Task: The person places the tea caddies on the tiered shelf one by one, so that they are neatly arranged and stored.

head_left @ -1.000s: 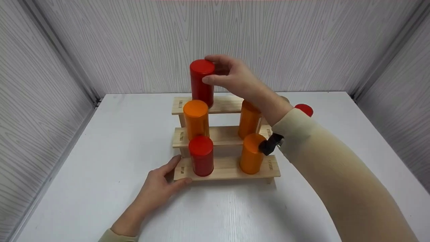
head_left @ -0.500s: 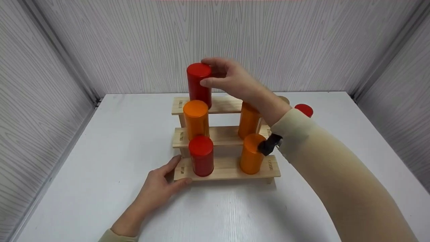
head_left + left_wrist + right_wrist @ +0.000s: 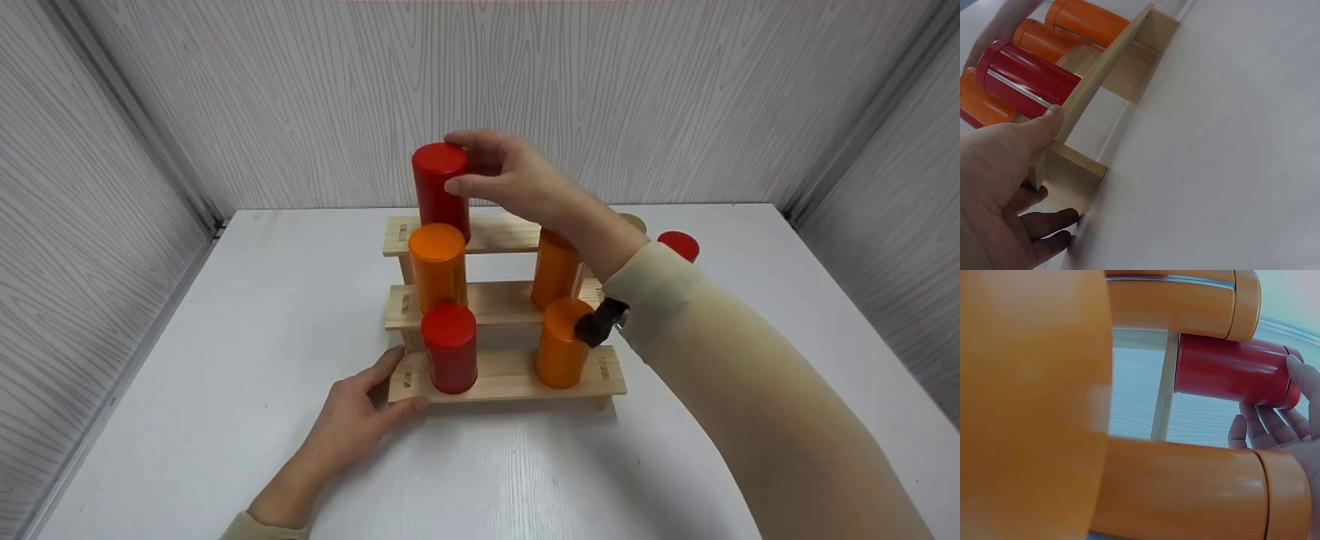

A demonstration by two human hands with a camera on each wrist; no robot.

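Observation:
A red canister (image 3: 441, 191) stands upright at the left of the top shelf of a three-tier wooden rack (image 3: 499, 375). My right hand (image 3: 525, 180) grips it near the lid from the right, thumb in front and fingers behind. In the right wrist view, the canister's base (image 3: 1185, 363) meets the shelf. My left hand (image 3: 356, 412) holds the left end of the lowest shelf, its thumb (image 3: 1053, 112) on the front edge. On that shelf are a red canister (image 3: 450, 349) and an orange canister (image 3: 561, 345). Two orange canisters (image 3: 438, 266) (image 3: 555, 274) occupy the middle shelf.
Behind my right forearm, a red lid (image 3: 679, 244) shows on the right, and a tan round-topped thing (image 3: 634, 222) is partly hidden. White wood-grain panels (image 3: 480, 97) wall in the white table (image 3: 480, 472) at the back and sides.
My right hand has shifted slightly left and down, and the red canister on the top shelf has moved left with it. My left hand and the rack have stayed in place.

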